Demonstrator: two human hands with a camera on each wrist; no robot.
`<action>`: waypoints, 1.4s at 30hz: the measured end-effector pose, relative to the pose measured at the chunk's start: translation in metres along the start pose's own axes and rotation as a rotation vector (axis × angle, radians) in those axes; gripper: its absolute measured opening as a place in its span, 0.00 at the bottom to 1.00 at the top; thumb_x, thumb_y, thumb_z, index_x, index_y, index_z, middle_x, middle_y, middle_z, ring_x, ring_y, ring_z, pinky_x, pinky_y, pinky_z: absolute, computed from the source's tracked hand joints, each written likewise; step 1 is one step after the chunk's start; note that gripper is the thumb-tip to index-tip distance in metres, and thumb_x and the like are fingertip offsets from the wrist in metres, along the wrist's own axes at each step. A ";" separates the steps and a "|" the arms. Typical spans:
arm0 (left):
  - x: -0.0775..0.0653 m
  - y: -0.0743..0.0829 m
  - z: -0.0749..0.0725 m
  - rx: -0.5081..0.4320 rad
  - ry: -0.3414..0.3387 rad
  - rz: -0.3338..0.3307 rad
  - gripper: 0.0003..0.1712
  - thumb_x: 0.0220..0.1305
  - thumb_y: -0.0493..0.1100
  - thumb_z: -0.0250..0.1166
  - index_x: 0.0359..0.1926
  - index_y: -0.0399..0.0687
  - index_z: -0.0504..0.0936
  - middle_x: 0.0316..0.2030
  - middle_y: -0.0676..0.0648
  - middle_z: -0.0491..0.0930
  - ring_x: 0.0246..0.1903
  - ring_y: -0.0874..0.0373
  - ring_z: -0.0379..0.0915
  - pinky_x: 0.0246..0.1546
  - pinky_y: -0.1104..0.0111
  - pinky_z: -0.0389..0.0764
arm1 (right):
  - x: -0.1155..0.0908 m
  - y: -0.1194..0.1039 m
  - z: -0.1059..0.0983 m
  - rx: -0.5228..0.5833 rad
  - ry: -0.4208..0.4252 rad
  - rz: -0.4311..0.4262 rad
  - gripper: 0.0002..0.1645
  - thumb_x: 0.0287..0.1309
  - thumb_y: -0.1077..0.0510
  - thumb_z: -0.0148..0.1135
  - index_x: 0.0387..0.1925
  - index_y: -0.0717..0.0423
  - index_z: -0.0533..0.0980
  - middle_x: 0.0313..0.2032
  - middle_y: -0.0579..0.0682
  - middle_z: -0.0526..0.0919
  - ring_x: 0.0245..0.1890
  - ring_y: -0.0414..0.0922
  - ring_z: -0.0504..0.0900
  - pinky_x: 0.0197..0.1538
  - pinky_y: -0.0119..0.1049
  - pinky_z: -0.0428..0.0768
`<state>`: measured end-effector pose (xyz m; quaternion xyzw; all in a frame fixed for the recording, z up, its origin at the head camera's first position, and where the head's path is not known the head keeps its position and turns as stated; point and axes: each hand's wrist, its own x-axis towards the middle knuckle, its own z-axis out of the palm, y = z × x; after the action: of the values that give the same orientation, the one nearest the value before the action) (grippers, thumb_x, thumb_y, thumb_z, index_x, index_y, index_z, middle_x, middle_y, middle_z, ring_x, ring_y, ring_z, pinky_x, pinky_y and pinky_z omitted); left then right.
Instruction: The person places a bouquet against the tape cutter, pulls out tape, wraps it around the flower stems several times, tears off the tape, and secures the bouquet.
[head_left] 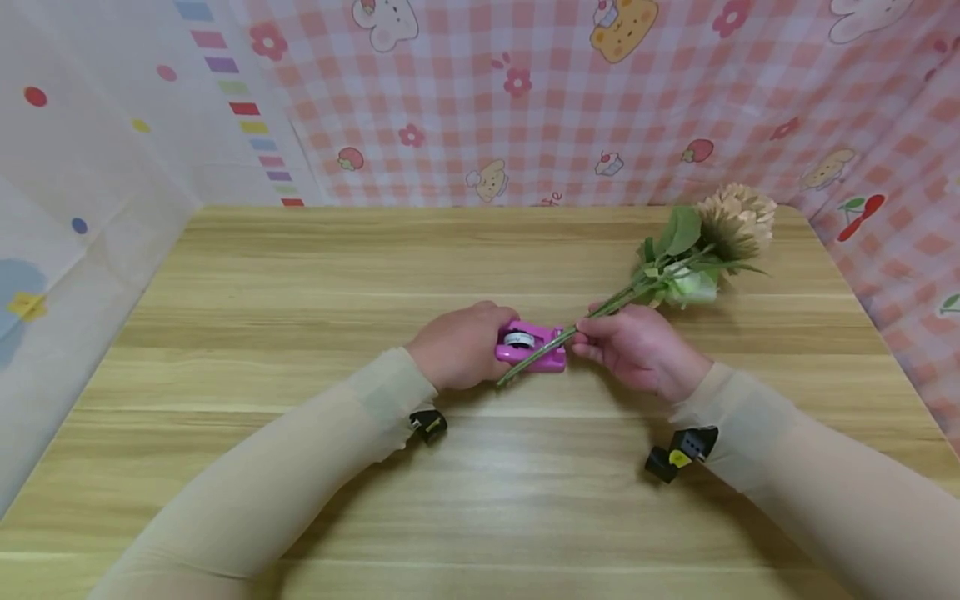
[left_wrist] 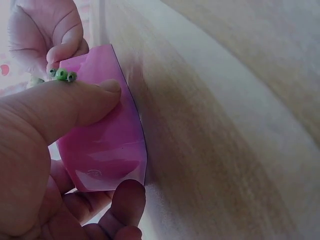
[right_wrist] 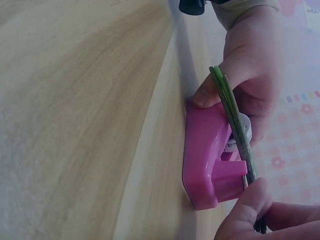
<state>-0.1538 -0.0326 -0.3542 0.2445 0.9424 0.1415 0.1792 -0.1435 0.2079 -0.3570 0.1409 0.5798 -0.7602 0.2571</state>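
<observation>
A pink tape dispenser with a small white-and-black tape roll in it stands on the table. My left hand grips its back end, the thumb lying along the side in the left wrist view. Between thumb and fingers, my right hand pinches the green stems of a bunch of flowers, just right of the dispenser. The stems slant across the top of the dispenser, their cut ends toward my left hand. At the far right end are a peach bloom, a pale green-white bloom and leaves.
The wood-grain table reaches back to a pink checked cloth with cartoon prints. A white dotted cloth hangs at the left. Black wrist cameras sit on both sleeved forearms.
</observation>
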 end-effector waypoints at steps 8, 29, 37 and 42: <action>0.000 0.001 0.000 -0.001 -0.015 -0.011 0.31 0.67 0.53 0.73 0.68 0.57 0.76 0.55 0.51 0.79 0.46 0.56 0.77 0.52 0.60 0.80 | 0.000 -0.004 0.008 0.026 -0.030 -0.018 0.17 0.75 0.67 0.42 0.27 0.54 0.68 0.30 0.49 0.80 0.31 0.41 0.79 0.42 0.30 0.84; 0.001 -0.001 0.002 0.002 -0.004 0.001 0.27 0.66 0.53 0.72 0.63 0.57 0.78 0.51 0.53 0.78 0.43 0.56 0.77 0.48 0.62 0.80 | 0.006 0.002 0.011 0.017 0.012 -0.054 0.22 0.76 0.67 0.52 0.21 0.51 0.67 0.24 0.46 0.80 0.23 0.38 0.78 0.34 0.28 0.84; 0.001 0.000 0.001 0.008 -0.002 0.006 0.27 0.67 0.53 0.72 0.64 0.57 0.78 0.50 0.53 0.78 0.43 0.56 0.77 0.48 0.62 0.80 | 0.007 0.004 0.009 0.018 0.027 -0.041 0.20 0.77 0.62 0.55 0.23 0.50 0.71 0.26 0.45 0.81 0.26 0.40 0.79 0.34 0.29 0.82; 0.001 0.000 0.001 0.009 -0.001 0.003 0.28 0.67 0.54 0.72 0.65 0.57 0.78 0.50 0.53 0.79 0.43 0.56 0.77 0.48 0.62 0.80 | 0.006 0.005 0.008 0.017 0.029 -0.045 0.18 0.76 0.53 0.61 0.25 0.49 0.74 0.24 0.44 0.83 0.24 0.39 0.80 0.32 0.30 0.82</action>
<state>-0.1545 -0.0321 -0.3558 0.2468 0.9425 0.1375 0.1785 -0.1456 0.1979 -0.3616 0.1410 0.5801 -0.7685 0.2303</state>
